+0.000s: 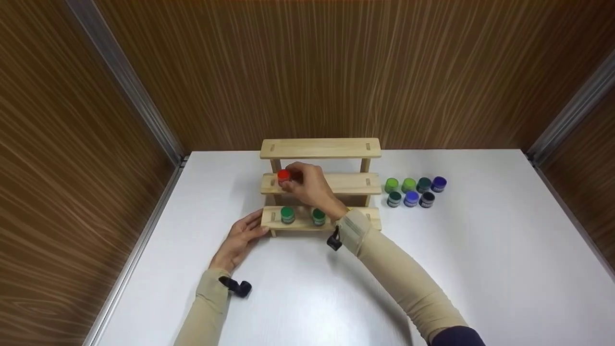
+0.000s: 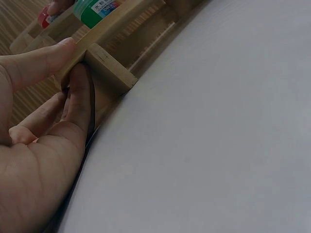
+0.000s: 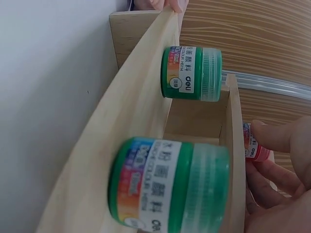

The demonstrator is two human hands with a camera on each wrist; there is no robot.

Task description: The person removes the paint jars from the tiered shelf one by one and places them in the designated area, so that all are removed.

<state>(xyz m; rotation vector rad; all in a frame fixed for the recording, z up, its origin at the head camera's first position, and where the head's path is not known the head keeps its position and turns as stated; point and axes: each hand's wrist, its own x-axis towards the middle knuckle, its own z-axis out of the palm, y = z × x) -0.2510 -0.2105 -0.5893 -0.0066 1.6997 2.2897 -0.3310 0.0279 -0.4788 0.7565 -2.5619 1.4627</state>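
A red paint jar [image 1: 284, 176] is pinched between thumb and fingers of my right hand [image 1: 311, 185], at the left end of the middle step of a three-step wooden rack [image 1: 321, 149]. Whether its base touches the wood I cannot tell. My left hand [image 1: 239, 242] grips the left end of the lowest step, its thumb [image 2: 60, 51] over the board and fingers underneath. On that step stand two green paint jars: the left one [image 1: 287, 215] near the end, the other [image 1: 318, 216] close to my right wrist. Their printed labels show in the right wrist view.
Right of the rack, several paint jars stand in two rows on the white table [image 1: 480, 250], among them a light green jar [image 1: 391, 185], a violet jar [image 1: 411, 198] and a black jar [image 1: 426, 200]. Wood-grain panels [image 1: 326, 72] wall the table at the back and sides.
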